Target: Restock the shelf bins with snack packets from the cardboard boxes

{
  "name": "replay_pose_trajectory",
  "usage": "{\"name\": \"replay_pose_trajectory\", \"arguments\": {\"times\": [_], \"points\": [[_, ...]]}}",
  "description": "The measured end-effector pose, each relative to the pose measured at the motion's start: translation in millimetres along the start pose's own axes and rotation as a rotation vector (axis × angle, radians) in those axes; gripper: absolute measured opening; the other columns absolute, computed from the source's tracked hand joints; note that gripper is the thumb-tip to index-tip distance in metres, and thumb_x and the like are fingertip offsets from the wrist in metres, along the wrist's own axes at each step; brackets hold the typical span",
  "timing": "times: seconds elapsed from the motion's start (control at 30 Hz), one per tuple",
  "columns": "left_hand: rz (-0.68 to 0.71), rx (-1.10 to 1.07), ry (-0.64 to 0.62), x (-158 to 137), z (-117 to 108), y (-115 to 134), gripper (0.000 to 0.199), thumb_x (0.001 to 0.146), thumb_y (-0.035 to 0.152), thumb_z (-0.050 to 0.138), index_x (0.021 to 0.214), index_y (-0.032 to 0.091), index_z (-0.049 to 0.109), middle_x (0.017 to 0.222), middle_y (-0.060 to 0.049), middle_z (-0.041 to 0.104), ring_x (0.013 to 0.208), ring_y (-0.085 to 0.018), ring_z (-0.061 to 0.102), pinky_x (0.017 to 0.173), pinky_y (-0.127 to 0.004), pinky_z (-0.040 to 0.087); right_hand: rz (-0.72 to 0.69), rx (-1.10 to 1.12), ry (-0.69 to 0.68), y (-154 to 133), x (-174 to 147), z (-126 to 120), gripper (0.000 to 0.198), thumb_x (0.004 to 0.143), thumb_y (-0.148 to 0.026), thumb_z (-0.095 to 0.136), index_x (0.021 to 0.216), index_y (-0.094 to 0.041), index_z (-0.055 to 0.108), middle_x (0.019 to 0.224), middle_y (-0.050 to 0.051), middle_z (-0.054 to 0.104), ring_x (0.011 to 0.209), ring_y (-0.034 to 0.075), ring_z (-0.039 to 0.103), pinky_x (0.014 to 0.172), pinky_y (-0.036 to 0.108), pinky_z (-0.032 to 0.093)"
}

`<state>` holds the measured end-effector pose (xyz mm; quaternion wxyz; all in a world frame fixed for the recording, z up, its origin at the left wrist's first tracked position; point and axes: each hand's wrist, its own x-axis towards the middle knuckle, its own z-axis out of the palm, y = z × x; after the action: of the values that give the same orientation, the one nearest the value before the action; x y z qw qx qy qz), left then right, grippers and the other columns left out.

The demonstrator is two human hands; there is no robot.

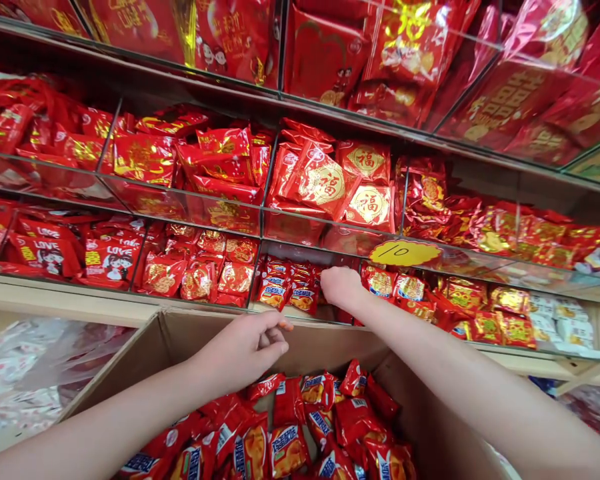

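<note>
My left hand [253, 350] hovers above the near part of an open cardboard box [330, 343], fingers loosely bent, thumb apart, nothing visible in it. Inside the box lie many red snack packets [287, 450] with blue-and-white lettering. My right hand [343, 288] reaches into a bottom-row shelf compartment, its fingers curled in and mostly hidden. Beside it, to the left, matching small red snack packets [304, 297] stand in stacked columns. What the right fingers hold, if anything, cannot be made out.
Clear dividers and a clear front strip [325, 233] run along the shelves, just above my right hand. A yellow price tag [405, 252] reads 10. Red packets with gold characters [325, 180] fill the row above. Plastic-wrapped goods [25, 373] lie low at left.
</note>
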<state>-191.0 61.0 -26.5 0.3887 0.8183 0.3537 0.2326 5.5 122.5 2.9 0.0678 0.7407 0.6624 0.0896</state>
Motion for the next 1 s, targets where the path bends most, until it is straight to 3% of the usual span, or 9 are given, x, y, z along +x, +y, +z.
{"name": "replay_pose_trajectory", "arguments": {"times": [0.17, 0.33, 0.57, 1.0], "points": [[0.024, 0.007, -0.036, -3.4, 1.2, -1.6, 0.02, 0.074, 0.025, 0.046, 0.092, 0.019, 0.053, 0.067, 0.004, 0.055, 0.056, -0.009, 0.048, 0.053, -0.021, 0.039, -0.006, -0.037, -0.18, -2.0, 28.6, 19.8, 0.025, 0.078, -0.029, 0.052, 0.095, -0.011, 0.057, 0.095, 0.009, 0.06, 0.085, 0.017, 0.057, 0.074, 0.034, 0.046], [0.035, 0.055, -0.05, -3.9, 1.0, -2.0, 0.02, 0.074, 0.025, 0.045, 0.091, 0.02, 0.055, 0.064, 0.004, 0.055, 0.056, -0.01, 0.049, 0.053, -0.02, 0.039, -0.059, -0.066, -0.237, 0.6, 47.7, 32.9, 0.026, 0.081, -0.029, 0.049, 0.101, -0.012, 0.053, 0.102, 0.008, 0.055, 0.089, 0.016, 0.054, 0.076, 0.035, 0.045], [0.05, 0.108, -0.099, -6.2, 2.3, -1.4, 0.018, 0.074, 0.024, 0.045, 0.087, 0.019, 0.057, 0.062, 0.003, 0.056, 0.057, -0.01, 0.052, 0.055, -0.02, 0.04, -0.007, -0.135, -0.136, -7.4, 41.6, 35.6, 0.027, 0.082, -0.028, 0.047, 0.104, -0.012, 0.051, 0.107, 0.009, 0.051, 0.098, 0.02, 0.049, 0.081, 0.041, 0.041], [0.059, 0.178, -0.154, -7.9, 5.1, -6.5, 0.02, 0.075, 0.025, 0.043, 0.089, 0.019, 0.057, 0.068, 0.001, 0.061, 0.059, -0.011, 0.053, 0.054, -0.02, 0.04, -0.089, -0.113, -0.101, -6.9, 34.9, 49.0, 0.025, 0.082, -0.028, 0.047, 0.1, -0.011, 0.052, 0.099, 0.008, 0.054, 0.087, 0.016, 0.054, 0.073, 0.034, 0.046]]}}
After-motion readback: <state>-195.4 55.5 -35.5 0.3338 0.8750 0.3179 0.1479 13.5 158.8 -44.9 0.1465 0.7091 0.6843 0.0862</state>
